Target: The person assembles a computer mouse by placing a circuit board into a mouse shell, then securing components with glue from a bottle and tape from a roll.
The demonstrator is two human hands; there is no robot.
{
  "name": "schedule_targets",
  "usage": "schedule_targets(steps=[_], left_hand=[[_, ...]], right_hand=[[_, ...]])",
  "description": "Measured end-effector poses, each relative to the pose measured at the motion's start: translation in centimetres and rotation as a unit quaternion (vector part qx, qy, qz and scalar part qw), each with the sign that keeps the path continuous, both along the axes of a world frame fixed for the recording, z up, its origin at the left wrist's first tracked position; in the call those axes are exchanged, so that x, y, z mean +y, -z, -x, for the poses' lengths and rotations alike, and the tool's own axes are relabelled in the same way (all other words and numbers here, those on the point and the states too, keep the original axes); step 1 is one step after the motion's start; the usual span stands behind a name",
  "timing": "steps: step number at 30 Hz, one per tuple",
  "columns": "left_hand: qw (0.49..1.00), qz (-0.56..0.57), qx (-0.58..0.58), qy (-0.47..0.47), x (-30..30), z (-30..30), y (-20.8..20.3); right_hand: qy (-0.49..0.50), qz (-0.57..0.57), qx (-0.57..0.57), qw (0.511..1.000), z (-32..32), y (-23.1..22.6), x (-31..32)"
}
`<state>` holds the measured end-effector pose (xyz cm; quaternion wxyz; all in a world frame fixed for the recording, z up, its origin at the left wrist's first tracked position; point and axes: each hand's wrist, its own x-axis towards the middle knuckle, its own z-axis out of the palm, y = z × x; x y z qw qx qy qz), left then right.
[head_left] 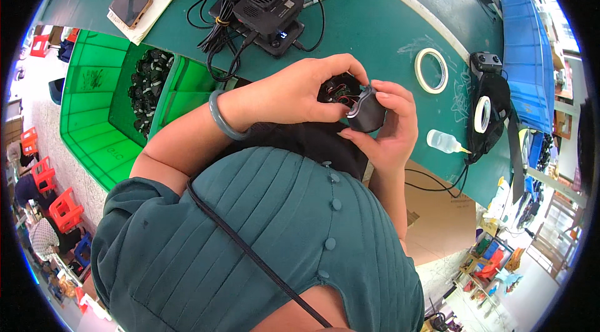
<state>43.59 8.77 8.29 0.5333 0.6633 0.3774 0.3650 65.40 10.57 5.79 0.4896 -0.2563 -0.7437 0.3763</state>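
Between my fingers above the table's near edge is a small black device in two parts. My left hand [297,89] is closed round the open black housing [331,89], where a circuit board and thin red wires show. The black curved shell [369,113] with a pale inner rim is pinched in my right hand [398,120]. The two parts sit side by side, joined or nearly so by the wires; whether their edges touch I cannot tell.
A green bin [87,104] holding several black parts stands at left. A black vented unit [269,8] with bundled cables lies ahead. To the right are a tape roll [417,72], a squeeze bottle [444,141] and a black strap pouch [490,116]. A cardboard box [440,222] stands below.
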Motion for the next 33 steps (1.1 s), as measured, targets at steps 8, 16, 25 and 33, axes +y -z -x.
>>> schedule_targets(steps=[8, 16, 25, 33], left_hand=[[0.999, 0.027, -0.027, 0.009, 0.0, 0.1, 0.4], [0.996, 0.077, -0.036, 0.04, 0.0, 0.3, 0.6], [0.943, 0.211, -0.233, 0.113, 0.0, 1.3, 0.2], [0.949, 0.168, -0.256, 0.071, 0.0, 0.9, 1.7]], right_hand=[[-0.004, 0.011, 0.012, 1.0, 0.7, 0.5, -0.5], [0.013, -0.014, -0.016, 1.0, 1.0, 0.6, -0.8], [0.028, 0.035, 0.016, 0.999, 0.9, 0.7, -0.7], [-0.008, 0.097, 0.085, 0.992, 0.8, 1.1, -0.9]])
